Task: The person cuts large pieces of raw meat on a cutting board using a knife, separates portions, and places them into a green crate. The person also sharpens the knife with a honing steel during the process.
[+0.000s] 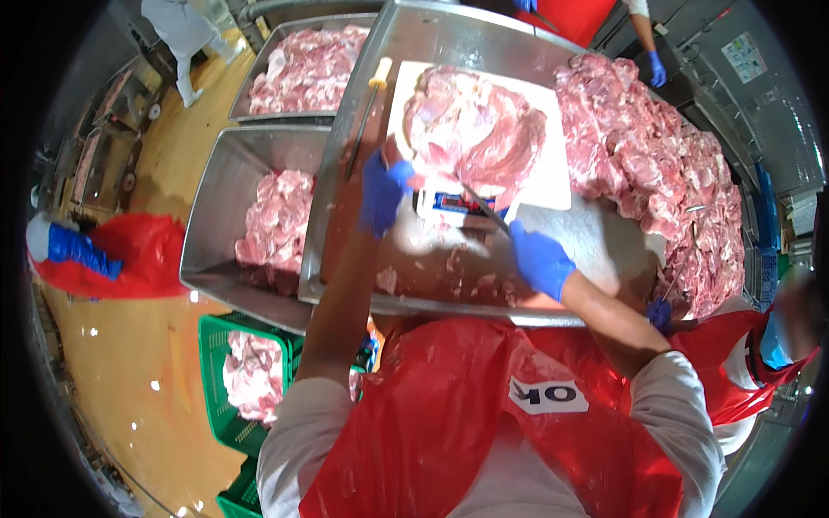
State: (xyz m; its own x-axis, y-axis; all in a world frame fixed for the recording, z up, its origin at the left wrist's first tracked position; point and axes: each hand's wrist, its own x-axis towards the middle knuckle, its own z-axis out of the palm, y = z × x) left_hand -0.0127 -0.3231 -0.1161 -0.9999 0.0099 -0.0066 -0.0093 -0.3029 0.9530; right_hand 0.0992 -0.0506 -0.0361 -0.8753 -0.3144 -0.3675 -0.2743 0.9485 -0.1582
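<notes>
A large slab of raw pink meat (514, 129), partly pale with fat, lies on a white cutting board (553, 173). At its near left edge, my left hand (384, 192) in a blue glove is closed on a flap of the meat. My right hand (540, 259), gloved in blue too, grips a knife (485, 207) whose blade points up and left at the slab's near edge. The blade's tip is hard to make out against the meat. Small scraps (484, 283) lie on the metal table (414, 304) between my arms.
Left of the board lies a sharpening steel (377, 82) with a pale handle. A big meat pile (656, 155) covers the table's right side. Metal bins (211, 198) and a green crate (211, 380) of meat stand left. Co-workers (734, 363) work at right and across the table.
</notes>
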